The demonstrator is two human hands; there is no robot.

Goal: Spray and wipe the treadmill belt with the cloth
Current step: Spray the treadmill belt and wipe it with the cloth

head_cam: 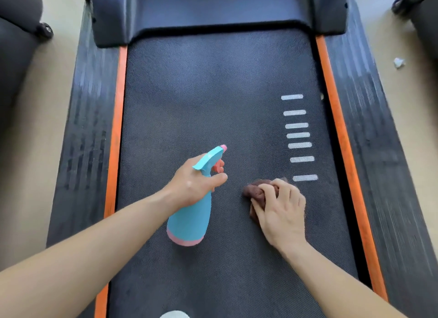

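**Your forearms (94,241) reach in from the near edge: bottle aimed, cloth down**

Dark, textured treadmill belt (213,92) runs straight away from you and fills mid-frame. Brown bunched cloth (257,192) sits on it right of centre, just short of the white bars (298,135). Your right hand (282,213) covers the cloth palm down, fingers curled over the wad and gripping it. Reads as set to press and drag.

Blue spray bottle (192,215) with a pink base is in your left hand (192,182). Fingers wrap the neck and one reaches forward under the pink trigger. Nozzle points up-belt, clear of the cloth. Likely reason: wet the strip ahead so the cloth follows into it. Can't tell whether the base touches the belt or hangs just above. No mist or wet sheen I can confirm.

Outward: orange strips (118,128) flank the belt, ribbed side rails (87,128) lie beyond them, and the motor cover (213,9) sits at the far end. White scrap (399,62) lies on the floor, far right.
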